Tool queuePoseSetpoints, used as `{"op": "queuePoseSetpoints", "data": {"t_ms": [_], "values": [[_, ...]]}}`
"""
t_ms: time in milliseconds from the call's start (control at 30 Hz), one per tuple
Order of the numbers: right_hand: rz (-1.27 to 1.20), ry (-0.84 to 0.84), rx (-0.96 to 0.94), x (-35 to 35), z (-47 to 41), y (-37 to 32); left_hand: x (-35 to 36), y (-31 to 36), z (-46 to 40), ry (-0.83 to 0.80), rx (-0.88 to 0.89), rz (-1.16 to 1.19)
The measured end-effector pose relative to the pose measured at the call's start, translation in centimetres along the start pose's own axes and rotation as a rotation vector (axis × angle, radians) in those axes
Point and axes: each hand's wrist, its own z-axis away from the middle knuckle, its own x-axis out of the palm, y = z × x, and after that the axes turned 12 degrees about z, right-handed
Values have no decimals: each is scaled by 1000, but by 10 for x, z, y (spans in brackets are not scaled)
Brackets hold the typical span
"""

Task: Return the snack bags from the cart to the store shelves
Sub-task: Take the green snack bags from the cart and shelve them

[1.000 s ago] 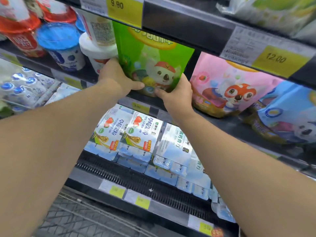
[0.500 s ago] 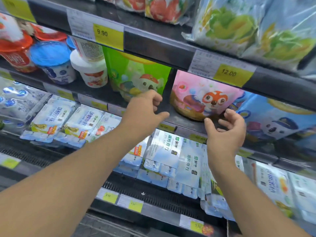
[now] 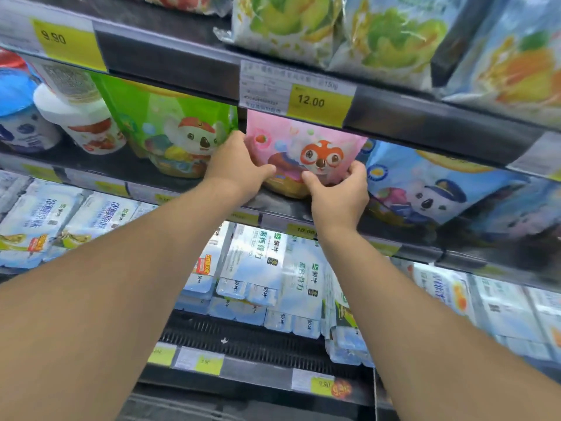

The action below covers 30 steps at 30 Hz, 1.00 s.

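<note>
Setting: a shop, chilled grocery aisle. Evidence: tiered dark shelves (image 3: 170,60) with price strips along their front edges; yellow price tags (image 3: 318,102) reading 9.90 and 12.00. Stock faces outward in rows: cartoon-printed snack bags (image 3: 306,141) on the middle shelf, yogurt cups (image 3: 88,123) at left, multipack cartons (image 3: 264,262) on the shelf below. A black vent grille (image 3: 252,338) runs along the lower front, as on an open cooler.

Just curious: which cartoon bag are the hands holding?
The pink bag, gripped by left hand and right hand; green bag and blue bag stand untouched.
</note>
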Motion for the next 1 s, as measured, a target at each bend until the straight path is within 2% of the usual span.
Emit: {"op": "queuePoseSetpoints", "data": {"t_ms": [133,200,333,400,500,667,1000], "values": [[-58,-25,76,-23,8,19,0,-10,19,97,-60,-33],[-77,55,123,-47,11,40,7,-10,39,117,-39,-14],[-70,265,195,-85,9,68,37,7,73,-116,82,9],[-42,310,226,-93,2,74,58,24,77,-213,136,15],[-26,285,234,-96,-7,76,87,45,73,-297,152,-15],[0,266,208,-98,-25,79,114,61,59,-325,140,47],[66,195,147,-104,-39,91,113,56,55,-350,134,81]]}}
